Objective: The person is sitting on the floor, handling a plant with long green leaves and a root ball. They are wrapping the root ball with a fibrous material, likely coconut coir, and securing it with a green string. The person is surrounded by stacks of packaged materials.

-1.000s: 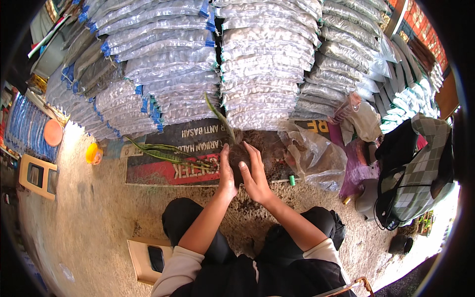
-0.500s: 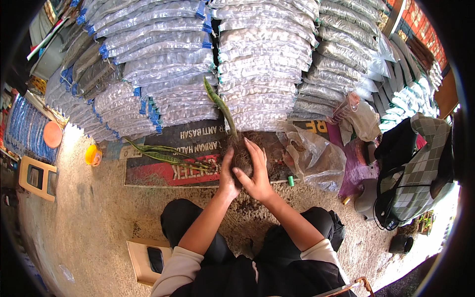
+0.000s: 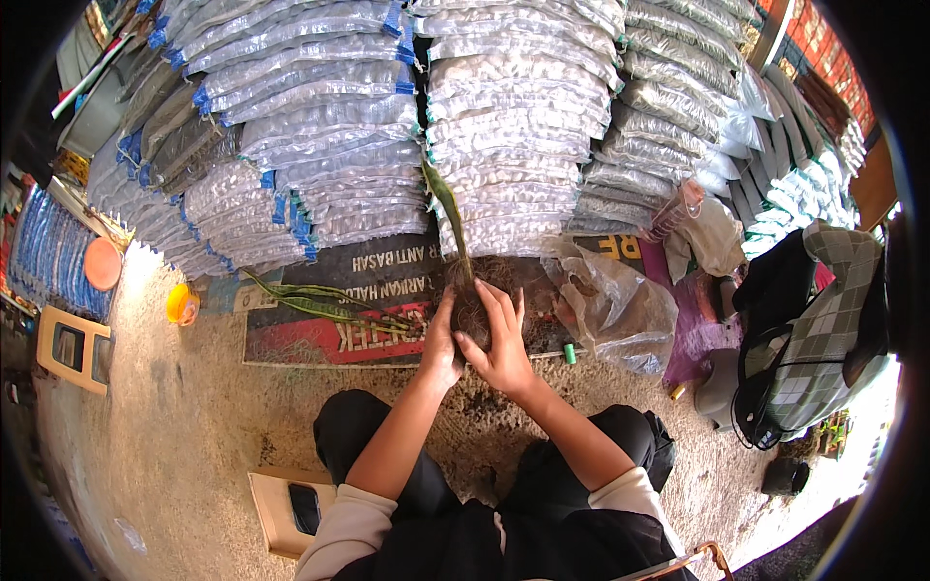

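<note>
A snake plant (image 3: 449,208) with one long green leaf stands between my hands, its brown root ball (image 3: 471,315) cupped from both sides. My left hand (image 3: 442,344) presses against the left of the root ball. Around its right side curve the fingers of my right hand (image 3: 501,339), the thumb lying across the front. The underside of the root ball is hidden by my palms. To the left, several loose snake plant leaves (image 3: 320,300) lie on a dark printed sheet (image 3: 281,339) spread on the ground.
Stacked clear bags of stones (image 3: 513,126) rise just beyond the sheet. A crumpled plastic bag (image 3: 625,315) and a small green spool-like cylinder (image 3: 570,354) lie to the right. A yellow tub (image 3: 182,304) is at left; a phone (image 3: 305,508) rests on a wooden stool (image 3: 271,508) beside my left leg.
The leaf has swung to the right and its tip has come lower as the plant turns slightly in my hands. Both hands keep their hold on the root ball.
</note>
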Demonstrator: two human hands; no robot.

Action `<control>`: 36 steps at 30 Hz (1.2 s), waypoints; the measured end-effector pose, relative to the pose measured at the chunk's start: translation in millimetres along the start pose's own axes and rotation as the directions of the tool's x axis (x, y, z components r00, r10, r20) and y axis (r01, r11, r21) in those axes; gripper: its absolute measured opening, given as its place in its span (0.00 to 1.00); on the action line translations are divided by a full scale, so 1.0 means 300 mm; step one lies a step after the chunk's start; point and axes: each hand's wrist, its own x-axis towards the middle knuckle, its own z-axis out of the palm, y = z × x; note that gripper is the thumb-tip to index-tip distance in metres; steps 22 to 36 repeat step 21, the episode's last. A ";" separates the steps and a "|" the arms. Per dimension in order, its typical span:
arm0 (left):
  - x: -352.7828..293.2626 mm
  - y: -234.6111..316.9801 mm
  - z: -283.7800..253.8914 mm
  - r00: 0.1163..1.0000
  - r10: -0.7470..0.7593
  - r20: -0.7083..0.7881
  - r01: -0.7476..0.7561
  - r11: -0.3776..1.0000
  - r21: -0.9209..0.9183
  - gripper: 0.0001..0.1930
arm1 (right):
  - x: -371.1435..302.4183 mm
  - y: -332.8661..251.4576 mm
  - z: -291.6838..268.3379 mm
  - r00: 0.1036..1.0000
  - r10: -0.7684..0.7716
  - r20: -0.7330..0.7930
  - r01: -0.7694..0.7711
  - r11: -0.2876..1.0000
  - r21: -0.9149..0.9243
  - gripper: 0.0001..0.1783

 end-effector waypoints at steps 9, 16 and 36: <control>0.000 -0.027 -0.004 0.999 0.026 0.037 -0.022 0.994 -0.106 0.19 | -0.006 -0.031 0.006 0.995 -0.093 -0.033 0.095 0.994 0.050 0.30; -0.014 -0.031 0.000 0.987 0.057 0.147 -0.039 0.991 -0.125 0.17 | -0.017 -0.010 0.032 0.978 -0.177 -0.108 0.182 0.983 0.037 0.26; 0.000 -0.060 -0.039 0.985 0.151 0.079 -0.158 0.984 0.078 0.19 | -0.021 -0.009 0.037 0.982 -0.123 -0.145 0.128 0.992 0.021 0.25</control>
